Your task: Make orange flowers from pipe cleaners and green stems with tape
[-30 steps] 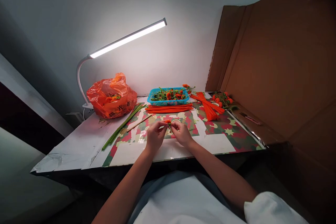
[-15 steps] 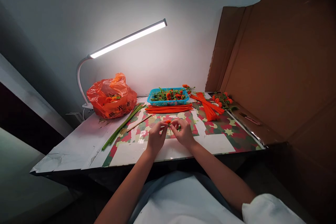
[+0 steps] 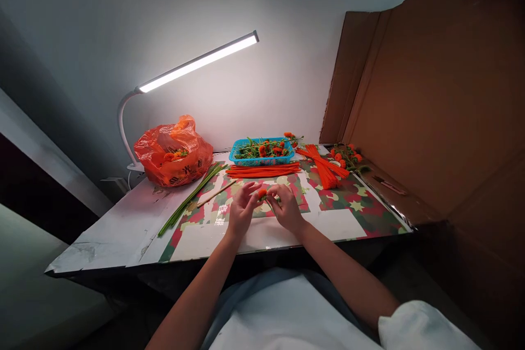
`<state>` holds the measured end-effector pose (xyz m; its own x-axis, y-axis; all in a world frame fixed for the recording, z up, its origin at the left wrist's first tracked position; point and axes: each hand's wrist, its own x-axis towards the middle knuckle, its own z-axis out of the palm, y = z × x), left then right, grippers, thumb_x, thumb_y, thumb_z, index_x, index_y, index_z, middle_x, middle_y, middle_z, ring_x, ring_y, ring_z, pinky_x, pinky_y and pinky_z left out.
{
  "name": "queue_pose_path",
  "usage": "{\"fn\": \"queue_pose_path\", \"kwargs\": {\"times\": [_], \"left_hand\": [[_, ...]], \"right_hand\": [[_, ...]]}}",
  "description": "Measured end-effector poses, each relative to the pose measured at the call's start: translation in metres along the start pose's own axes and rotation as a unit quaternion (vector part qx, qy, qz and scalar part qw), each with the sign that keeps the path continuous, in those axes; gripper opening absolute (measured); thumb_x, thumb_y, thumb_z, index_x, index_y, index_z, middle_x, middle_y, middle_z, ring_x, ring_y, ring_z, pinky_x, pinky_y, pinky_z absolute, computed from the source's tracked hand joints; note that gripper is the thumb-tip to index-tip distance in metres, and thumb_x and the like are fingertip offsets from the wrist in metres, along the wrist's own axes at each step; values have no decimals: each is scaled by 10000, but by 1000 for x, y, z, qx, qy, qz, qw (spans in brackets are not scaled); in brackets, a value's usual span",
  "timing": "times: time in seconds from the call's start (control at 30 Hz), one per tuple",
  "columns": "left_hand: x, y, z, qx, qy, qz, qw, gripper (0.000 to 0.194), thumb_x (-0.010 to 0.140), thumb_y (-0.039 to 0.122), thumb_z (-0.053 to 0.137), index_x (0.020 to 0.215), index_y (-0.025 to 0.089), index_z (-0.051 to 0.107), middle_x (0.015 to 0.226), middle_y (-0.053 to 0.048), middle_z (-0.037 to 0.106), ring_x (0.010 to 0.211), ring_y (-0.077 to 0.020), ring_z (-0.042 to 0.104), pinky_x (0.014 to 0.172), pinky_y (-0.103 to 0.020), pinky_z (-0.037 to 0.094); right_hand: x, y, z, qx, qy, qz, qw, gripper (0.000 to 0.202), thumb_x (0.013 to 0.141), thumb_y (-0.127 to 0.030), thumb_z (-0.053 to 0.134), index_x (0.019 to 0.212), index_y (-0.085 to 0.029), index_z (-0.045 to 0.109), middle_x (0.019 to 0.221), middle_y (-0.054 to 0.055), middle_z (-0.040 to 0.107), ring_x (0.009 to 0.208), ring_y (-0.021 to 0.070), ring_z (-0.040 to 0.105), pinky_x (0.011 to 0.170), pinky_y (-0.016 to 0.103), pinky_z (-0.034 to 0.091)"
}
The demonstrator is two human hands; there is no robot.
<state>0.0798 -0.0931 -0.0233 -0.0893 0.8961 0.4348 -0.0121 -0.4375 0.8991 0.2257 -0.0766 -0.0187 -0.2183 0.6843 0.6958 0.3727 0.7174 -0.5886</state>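
The grip on the small orange flower (image 3: 262,193) has just been changed. In the pictures from a moment ago, the bloom was pinched between the thumb and forefinger of the left hand (image 3: 241,209), while its green underside was worked by the right hand. Now the fingers of the left hand are parted and lifted around the bloom, and more of the orange head is exposed between the two hands. Whether the left thumb is still lightly touched to it cannot be told. The fingers of the right hand (image 3: 288,209) are closed, apparently pinched on the stem just beneath the bloom, although that part is mostly hidden.

The flower is held in the air above the near middle of the tabletop (image 3: 123,224). By this change, its support seems to have been passed mainly to the right hand, with the left freed for adjustment; the piece is judged to be still under shaping.

Nothing else has visibly been moved. The blue basket (image 3: 262,162) is set at the far middle, with the red sticks (image 3: 264,170) laid just in front of it. The green stems (image 3: 189,201) and a wooden stick (image 3: 216,194) are left lying to the left, near the red bag (image 3: 197,153).
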Motion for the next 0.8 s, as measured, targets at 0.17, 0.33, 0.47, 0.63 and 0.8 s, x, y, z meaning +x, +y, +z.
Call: {"fn": "queue_pose_path", "kwargs": {"times": [0.17, 0.33, 0.47, 0.63, 0.8], "left_hand": [[5, -2, -9, -47, -56, -93, 993, 368, 695, 413, 711, 949, 148, 690, 916, -95, 717, 789, -202, 679, 719, -346, 584], [0, -1, -7, 62, -9, 29, 998, 368, 666, 323, 750, 998, 185, 673, 950, -72, 704, 854, -203, 667, 744, -338, 578], [-3, -1, -4, 141, 17, 123, 982, 492, 697, 279, 730, 1158, 234, 563, 1010, -64, 684, 879, -188, 665, 765, -340, 575], [-2, -3, -3, 128, 31, 137, 982, 470, 706, 287, 725, 1125, 221, 523, 1021, -63, 657, 877, -180, 666, 734, -339, 593], [-3, -4, -4, 162, 32, 156, 974, 339, 718, 275, 717, 1021, 199, 584, 927, -36, 666, 841, -164, 669, 739, -334, 600]], "right_hand": [[0, -1, -9, 2, -27, -48, 998, 167, 903, -283, 469, 805, -235, 595, 848, 31, 667, 892, 199, 553, 831, 359, 374], [2, -1, -13, 32, 11, -17, 999, 78, 849, -265, 566, 892, -243, 627, 948, 34, 667, 942, 202, 557, 862, 367, 398], [2, -1, -12, 29, -3, -36, 999, 185, 820, -275, 614, 1001, -252, 640, 1016, 41, 651, 1008, 210, 539, 891, 371, 396], [1, 2, -11, 5, -19, -30, 999, 227, 835, -256, 600, 1056, -267, 650, 1022, 45, 649, 1001, 218, 535, 885, 382, 404], [1, 4, -11, 2, -19, -21, 1000, 195, 844, -258, 591, 1023, -260, 668, 982, 45, 646, 967, 217, 536, 867, 382, 416]]}}
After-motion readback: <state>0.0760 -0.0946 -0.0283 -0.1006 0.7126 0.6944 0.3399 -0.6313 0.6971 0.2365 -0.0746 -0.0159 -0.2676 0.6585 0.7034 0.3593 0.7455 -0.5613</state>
